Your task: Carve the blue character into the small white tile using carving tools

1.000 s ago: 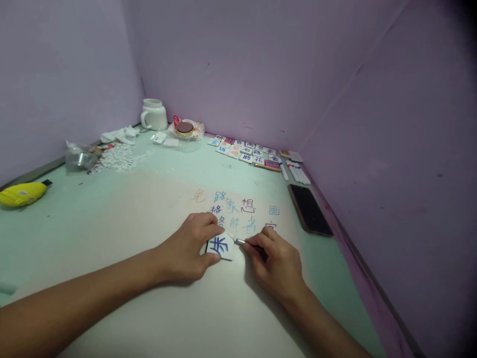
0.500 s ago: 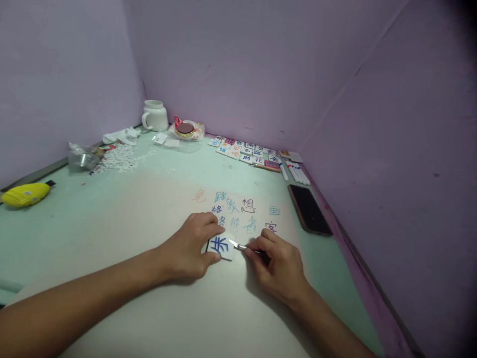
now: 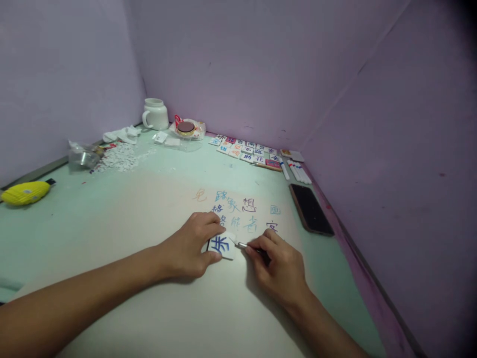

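Note:
My left hand (image 3: 188, 246) pinches a small white square tile (image 3: 222, 245) with a blue character on it, holding it flat on the table. My right hand (image 3: 278, 263) is closed on a thin metal blade tool (image 3: 243, 244) whose tip touches the tile's right edge. Both rest on a pale table (image 3: 130, 219) over faint coloured characters (image 3: 242, 211) written on its surface.
A black phone (image 3: 310, 209) lies to the right. At the back are rows of character tiles (image 3: 244, 150), white markers (image 3: 298, 173), a white mug (image 3: 155, 114), a wrapped round tin (image 3: 186, 128), white scraps (image 3: 117, 156) and a yellow object (image 3: 24, 192). Purple walls enclose the table.
The blade tip moved slightly along the tile's right edge, away and back. My left hand and the tile stayed in place.

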{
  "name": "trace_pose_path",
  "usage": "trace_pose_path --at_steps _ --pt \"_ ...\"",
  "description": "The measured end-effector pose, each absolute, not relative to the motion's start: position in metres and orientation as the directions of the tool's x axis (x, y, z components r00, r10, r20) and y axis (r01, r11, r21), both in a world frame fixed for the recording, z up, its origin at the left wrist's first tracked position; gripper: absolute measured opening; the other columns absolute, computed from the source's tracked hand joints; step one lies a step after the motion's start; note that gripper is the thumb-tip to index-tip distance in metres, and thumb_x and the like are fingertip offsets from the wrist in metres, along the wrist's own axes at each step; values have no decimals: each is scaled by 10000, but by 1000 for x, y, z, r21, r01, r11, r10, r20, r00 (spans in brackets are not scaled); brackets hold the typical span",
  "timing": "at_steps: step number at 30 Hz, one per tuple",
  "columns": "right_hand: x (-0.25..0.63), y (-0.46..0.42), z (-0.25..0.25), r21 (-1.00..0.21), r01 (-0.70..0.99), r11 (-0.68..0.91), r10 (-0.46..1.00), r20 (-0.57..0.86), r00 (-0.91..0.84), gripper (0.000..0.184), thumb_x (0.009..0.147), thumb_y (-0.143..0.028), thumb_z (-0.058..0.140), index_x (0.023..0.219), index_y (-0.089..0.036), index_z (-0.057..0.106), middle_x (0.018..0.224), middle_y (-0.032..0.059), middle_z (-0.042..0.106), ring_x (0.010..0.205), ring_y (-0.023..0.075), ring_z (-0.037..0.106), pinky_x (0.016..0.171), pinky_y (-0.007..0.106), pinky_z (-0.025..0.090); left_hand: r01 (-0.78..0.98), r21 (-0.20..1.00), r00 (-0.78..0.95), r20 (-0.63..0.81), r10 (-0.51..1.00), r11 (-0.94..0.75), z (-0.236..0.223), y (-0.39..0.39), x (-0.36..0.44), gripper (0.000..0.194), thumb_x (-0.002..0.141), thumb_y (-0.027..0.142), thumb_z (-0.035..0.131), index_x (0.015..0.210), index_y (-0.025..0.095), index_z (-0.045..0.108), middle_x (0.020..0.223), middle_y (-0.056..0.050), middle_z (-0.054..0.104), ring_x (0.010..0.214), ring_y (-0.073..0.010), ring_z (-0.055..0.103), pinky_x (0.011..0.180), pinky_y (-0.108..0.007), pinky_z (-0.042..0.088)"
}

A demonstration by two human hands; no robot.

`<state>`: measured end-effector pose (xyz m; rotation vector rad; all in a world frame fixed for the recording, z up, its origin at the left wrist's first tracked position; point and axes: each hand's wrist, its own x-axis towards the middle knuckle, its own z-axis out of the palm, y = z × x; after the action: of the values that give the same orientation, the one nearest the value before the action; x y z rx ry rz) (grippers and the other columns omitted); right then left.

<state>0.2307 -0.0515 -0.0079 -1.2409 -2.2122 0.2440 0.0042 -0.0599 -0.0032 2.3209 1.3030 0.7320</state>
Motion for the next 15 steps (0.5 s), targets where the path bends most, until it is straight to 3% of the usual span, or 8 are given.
trace_pose_path --at_steps 15 --pt "240 -50 0 -417 657 628 778 323 -538 166 809 -240 542 701 -176 651 644 3 517 539 120 478 512 252 265 675 603 403 181 897 -425 3 -61 5 345 694 204 630 1034 152 658 1094 -108 590 1047 -289 534 937 -457 451"
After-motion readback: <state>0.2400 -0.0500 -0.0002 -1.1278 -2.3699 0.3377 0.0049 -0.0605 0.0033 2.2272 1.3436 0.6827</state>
